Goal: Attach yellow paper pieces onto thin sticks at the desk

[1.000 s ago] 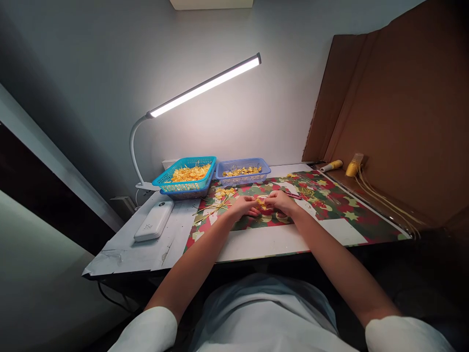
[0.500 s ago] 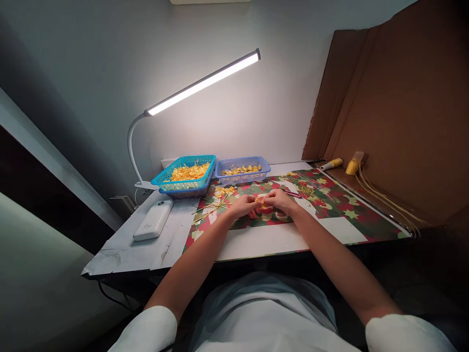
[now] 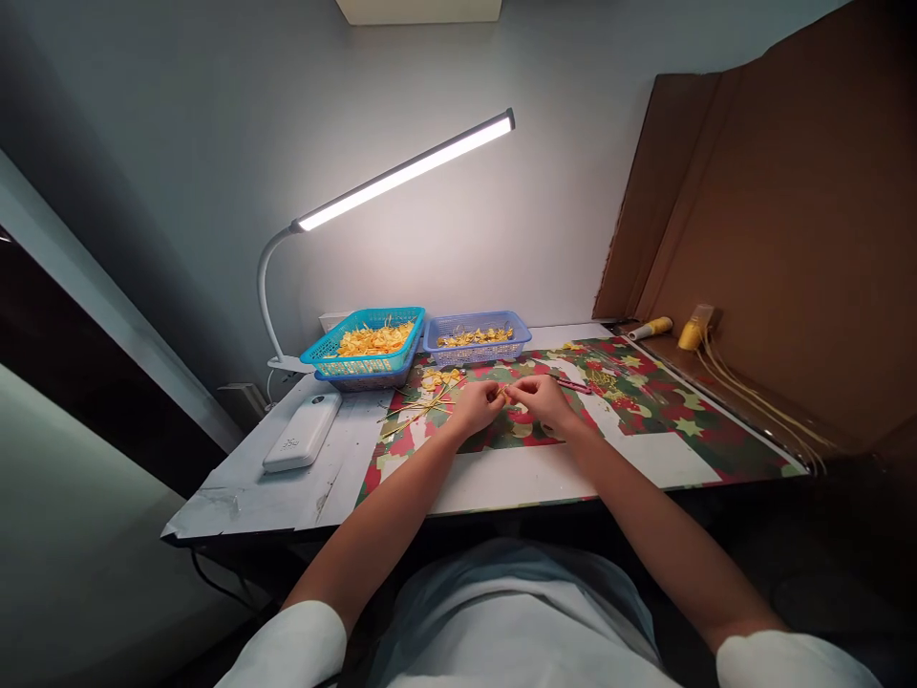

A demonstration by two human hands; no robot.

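My left hand (image 3: pixel 479 405) and my right hand (image 3: pixel 543 399) meet over the patterned mat, fingertips pinched around a small yellow ribbon piece (image 3: pixel 503 391). Most of that piece is hidden by the fingers. Just left of my left hand lie several yellow ribbon bows (image 3: pixel 438 378) and a spread of thin yellow-green stems (image 3: pixel 421 411). Beyond my right hand is a pink tool (image 3: pixel 573 385), perhaps tweezers or scissors. Fine yellow wire-like bits (image 3: pixel 604 379) are scattered to the right of it.
At the back stand a turquoise basket (image 3: pixel 326 364) of yellow ribbon pieces and a lilac basket (image 3: pixel 477 353) of gold ones. A white power bank (image 3: pixel 303 435) lies left, below a lit lamp (image 3: pixel 408 174). Cardboard (image 3: pixel 780 220) walls the right, near yellow cords (image 3: pixel 759 411).
The camera view has tilted up slightly. My fingers have shifted around the yellow ribbon piece, and less of it shows now.
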